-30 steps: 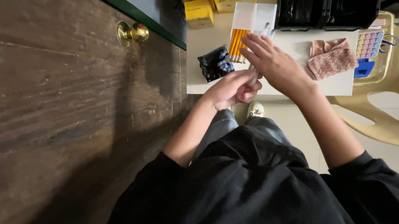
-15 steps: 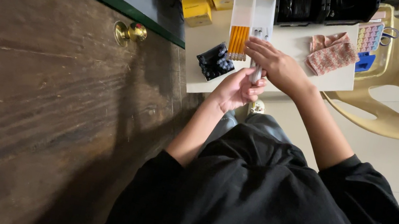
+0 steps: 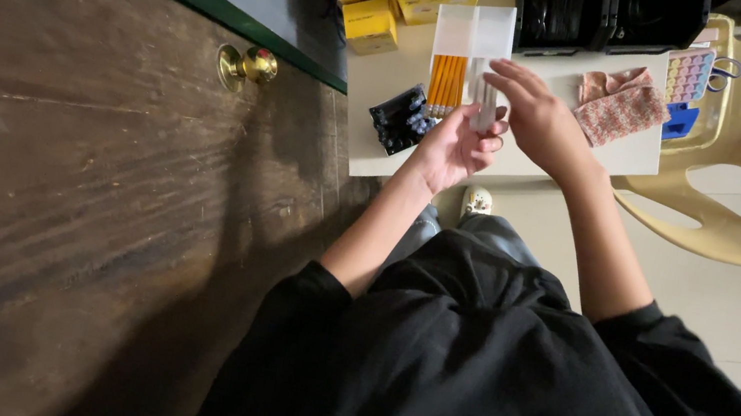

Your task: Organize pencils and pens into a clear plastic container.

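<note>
While we hold the clear plastic pouch [image 3: 470,58] upright between both hands, our left hand [image 3: 453,148] cups it loosely from below, palm up, and our right hand [image 3: 541,118] pinches its right edge with thumb and fingers closed on it. A row of yellow pencils [image 3: 445,84] sits in the pouch's left half, just above our left fingers; the right half looks empty, though we cannot tell what our right fingers cover. Because the pouch is thin and held only at the edge and bottom, we judge it could buckle and let the pencils slide or spill toward the white table [image 3: 381,88] beyond our hands. A dark bundle [image 3: 399,118] lies just left of our left hand, and a careless shift could knock it off the table edge.
</note>
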